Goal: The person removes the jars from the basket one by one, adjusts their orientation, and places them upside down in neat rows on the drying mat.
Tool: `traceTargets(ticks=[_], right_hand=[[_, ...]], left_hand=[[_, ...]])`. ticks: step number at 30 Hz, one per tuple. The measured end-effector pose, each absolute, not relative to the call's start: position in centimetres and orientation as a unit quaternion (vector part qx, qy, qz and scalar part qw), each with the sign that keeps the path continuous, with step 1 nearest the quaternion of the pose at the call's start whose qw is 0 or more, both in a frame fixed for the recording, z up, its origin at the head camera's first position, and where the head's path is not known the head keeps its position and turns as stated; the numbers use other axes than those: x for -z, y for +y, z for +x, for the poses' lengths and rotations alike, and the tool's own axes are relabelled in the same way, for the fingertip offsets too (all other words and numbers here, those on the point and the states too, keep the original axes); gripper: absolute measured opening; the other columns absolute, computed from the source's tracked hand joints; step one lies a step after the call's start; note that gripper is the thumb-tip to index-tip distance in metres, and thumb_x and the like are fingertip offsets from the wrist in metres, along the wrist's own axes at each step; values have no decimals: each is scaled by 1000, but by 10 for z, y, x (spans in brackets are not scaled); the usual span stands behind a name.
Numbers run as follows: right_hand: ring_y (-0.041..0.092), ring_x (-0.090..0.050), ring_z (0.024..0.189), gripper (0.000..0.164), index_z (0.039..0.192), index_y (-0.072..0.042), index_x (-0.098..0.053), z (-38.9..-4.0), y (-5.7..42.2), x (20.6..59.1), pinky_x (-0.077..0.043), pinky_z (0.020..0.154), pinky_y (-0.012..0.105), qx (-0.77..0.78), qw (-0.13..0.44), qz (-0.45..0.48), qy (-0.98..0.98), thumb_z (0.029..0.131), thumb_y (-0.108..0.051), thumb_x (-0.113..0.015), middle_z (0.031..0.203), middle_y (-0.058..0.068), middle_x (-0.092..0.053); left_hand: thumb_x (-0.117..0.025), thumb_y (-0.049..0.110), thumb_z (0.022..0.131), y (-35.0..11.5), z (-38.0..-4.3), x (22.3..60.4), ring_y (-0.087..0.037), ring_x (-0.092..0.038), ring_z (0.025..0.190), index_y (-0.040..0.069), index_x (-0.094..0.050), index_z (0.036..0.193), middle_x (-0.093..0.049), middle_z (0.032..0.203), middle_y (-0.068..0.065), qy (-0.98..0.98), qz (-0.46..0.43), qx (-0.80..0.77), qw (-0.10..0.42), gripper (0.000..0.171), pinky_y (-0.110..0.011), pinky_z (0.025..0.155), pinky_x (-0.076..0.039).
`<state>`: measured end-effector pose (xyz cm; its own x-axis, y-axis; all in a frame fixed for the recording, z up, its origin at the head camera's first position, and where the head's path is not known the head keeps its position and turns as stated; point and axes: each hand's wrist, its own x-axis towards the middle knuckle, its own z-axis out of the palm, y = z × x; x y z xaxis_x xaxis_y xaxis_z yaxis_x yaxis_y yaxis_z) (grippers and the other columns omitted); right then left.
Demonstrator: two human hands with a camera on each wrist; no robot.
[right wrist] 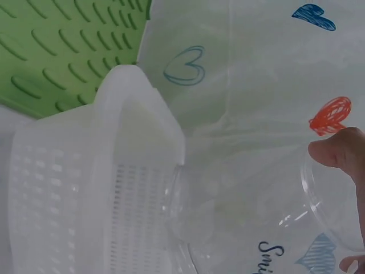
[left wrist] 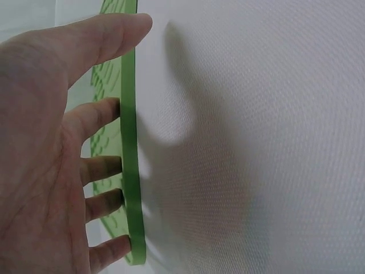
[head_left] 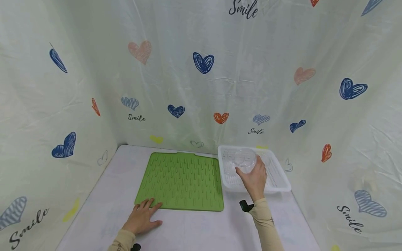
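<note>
My right hand (head_left: 255,178) grips a clear, round, see-through bowl (head_left: 245,158) by its side, above the white basket (head_left: 278,187). In the right wrist view the thumb (right wrist: 337,149) lies at the rim of the clear bowl (right wrist: 242,197), whose bottom points toward the basket wall (right wrist: 48,171). On the near left edge of a green ridged mat (head_left: 185,183) rests my left hand (head_left: 142,219), fingers spread. The left wrist view shows its fingertips touching the mat (left wrist: 130,148), with the thumb apart from the other fingers.
The mat and basket stand side by side on a table with a white cloth (head_left: 188,230). Behind and to both sides hangs a pale curtain (head_left: 176,80) printed with hearts. Something clear (head_left: 266,160) shows faintly in the basket beside the right hand.
</note>
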<state>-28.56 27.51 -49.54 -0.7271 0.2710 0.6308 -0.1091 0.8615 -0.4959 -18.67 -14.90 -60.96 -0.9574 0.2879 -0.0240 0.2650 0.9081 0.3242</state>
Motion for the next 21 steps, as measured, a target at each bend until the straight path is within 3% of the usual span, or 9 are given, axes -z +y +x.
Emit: traceTargets(ticks=[21], right_hand=[[42,-46,117,100,142,-6,-39,-273,236,459,-37,100,59,-174,402,110,-892,58,-37,-84,130,21,-48]], left_hand=[[-72,55,77,-150,-186,609,-44,-41,131,18,-55,135,-48,140,-20,976,145,-158,36,71,-67,101,-34]])
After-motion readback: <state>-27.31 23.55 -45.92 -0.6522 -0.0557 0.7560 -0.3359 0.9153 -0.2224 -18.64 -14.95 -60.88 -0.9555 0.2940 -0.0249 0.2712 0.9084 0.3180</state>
